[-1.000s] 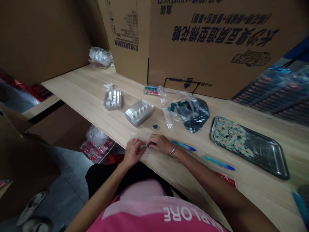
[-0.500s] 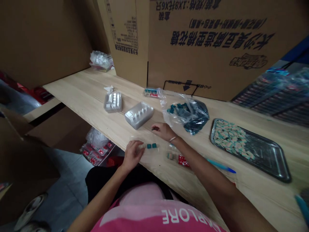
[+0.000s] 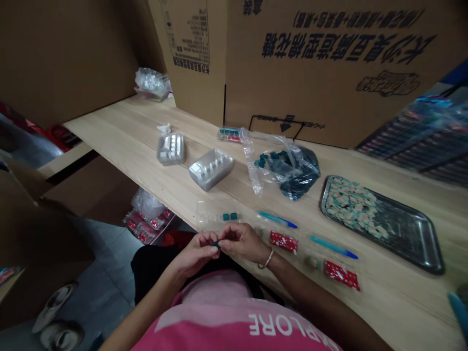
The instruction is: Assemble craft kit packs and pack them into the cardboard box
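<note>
My left hand (image 3: 197, 249) and my right hand (image 3: 242, 241) meet at the near edge of the wooden table (image 3: 124, 134), fingertips pinched together on a small teal piece (image 3: 217, 243). Just beyond them lies a clear plastic sleeve (image 3: 212, 218) holding two teal pieces (image 3: 230, 216). An open clear bag of teal pieces (image 3: 288, 168) sits farther back. My right wrist wears a bracelet.
Two grey plastic trays (image 3: 211, 168) stand at the left-middle. A metal tray (image 3: 383, 222) of pale tiles lies at the right. Two blue pens (image 3: 278, 220) and red packets (image 3: 283, 241) lie near the front edge. Large cardboard boxes (image 3: 329, 63) wall the back.
My right hand pulled back from near the bag to the table's edge and now meets my left hand on a teal piece. The clear sleeve with two teal pieces lies uncovered.
</note>
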`<state>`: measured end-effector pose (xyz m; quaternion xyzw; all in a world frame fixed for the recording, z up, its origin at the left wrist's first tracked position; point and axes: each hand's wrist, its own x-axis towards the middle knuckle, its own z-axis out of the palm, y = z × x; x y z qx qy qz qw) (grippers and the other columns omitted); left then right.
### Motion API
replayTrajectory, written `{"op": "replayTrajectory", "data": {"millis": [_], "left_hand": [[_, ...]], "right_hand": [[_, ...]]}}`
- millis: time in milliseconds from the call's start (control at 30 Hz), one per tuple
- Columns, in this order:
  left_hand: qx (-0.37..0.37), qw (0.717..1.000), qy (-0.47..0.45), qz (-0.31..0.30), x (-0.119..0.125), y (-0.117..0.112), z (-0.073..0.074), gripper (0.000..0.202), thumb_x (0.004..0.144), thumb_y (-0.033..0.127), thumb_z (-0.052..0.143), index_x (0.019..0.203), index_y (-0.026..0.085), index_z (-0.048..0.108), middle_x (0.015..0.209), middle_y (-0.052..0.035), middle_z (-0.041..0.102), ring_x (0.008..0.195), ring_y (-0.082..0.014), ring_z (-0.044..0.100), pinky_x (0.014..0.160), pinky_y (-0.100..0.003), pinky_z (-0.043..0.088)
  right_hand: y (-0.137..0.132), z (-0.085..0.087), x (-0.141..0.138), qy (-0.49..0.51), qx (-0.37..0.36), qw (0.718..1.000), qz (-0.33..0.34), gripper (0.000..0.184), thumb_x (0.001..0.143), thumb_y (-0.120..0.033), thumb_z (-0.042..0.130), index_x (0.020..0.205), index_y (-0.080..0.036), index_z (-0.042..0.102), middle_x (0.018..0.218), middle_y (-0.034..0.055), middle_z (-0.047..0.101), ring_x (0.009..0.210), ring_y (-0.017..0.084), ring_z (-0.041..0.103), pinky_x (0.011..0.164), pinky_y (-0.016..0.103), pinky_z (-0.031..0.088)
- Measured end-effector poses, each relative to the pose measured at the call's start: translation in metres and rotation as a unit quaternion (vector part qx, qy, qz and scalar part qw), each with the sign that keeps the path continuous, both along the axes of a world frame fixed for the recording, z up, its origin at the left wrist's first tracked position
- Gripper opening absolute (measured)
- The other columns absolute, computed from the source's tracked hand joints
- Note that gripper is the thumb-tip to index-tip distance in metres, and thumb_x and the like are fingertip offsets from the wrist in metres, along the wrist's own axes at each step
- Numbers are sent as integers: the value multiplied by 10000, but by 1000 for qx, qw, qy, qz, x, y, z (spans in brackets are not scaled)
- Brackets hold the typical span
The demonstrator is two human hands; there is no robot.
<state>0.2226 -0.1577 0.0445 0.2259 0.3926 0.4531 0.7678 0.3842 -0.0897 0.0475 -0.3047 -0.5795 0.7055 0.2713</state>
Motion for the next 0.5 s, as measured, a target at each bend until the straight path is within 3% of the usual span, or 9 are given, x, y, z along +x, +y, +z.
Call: {"op": "replayTrajectory", "data": {"millis": [100, 167, 267, 367, 500], "left_hand": [[53, 997, -4, -49, -4, -6, 0, 414, 507, 366, 855, 678, 152, 544, 569, 34, 539, 512, -58, 472, 514, -183, 342], [75, 996, 41, -39, -5, -4, 4, 410, 531, 366, 843, 676, 154, 524, 578, 35, 535, 517, -59, 465, 517, -187, 338], [100, 985, 138, -4, -3, 0, 8, 391, 550, 319, 837, 666, 150, 505, 598, 46, 516, 543, -50, 448, 537, -180, 343], [119, 977, 177, 0, -2, 2, 9, 400, 552, 315, 834, 674, 154, 489, 619, 46, 504, 579, -59, 458, 563, -189, 361], [136, 972, 192, 1, 2, 1, 5, 407, 564, 320, 825, 674, 161, 466, 635, 37, 521, 582, -63, 455, 562, -194, 362]], "right_hand": [[-6, -5, 1, 3, -4, 1000, -4, 232, 688, -366, 694, 716, -177, 562, 619, -42, 566, 555, 91, 531, 559, 223, 448], [-6, -5, 2, 4, 20, 1000, -15, 223, 718, -372, 665, 742, -182, 550, 634, -37, 559, 573, 100, 537, 562, 228, 455], [-7, 2, 6, -11, 154, 988, -23, 106, 795, -290, 592, 805, -185, 579, 737, -3, 575, 670, 116, 556, 628, 242, 473], [-9, 11, 12, -31, 326, 945, 16, 83, 839, -173, 525, 856, -193, 603, 837, 30, 594, 781, 135, 562, 722, 267, 477], [-8, 17, 20, -79, 442, 891, 64, 110, 844, -123, 500, 849, -191, 587, 834, 40, 593, 777, 144, 552, 701, 257, 469]]}}
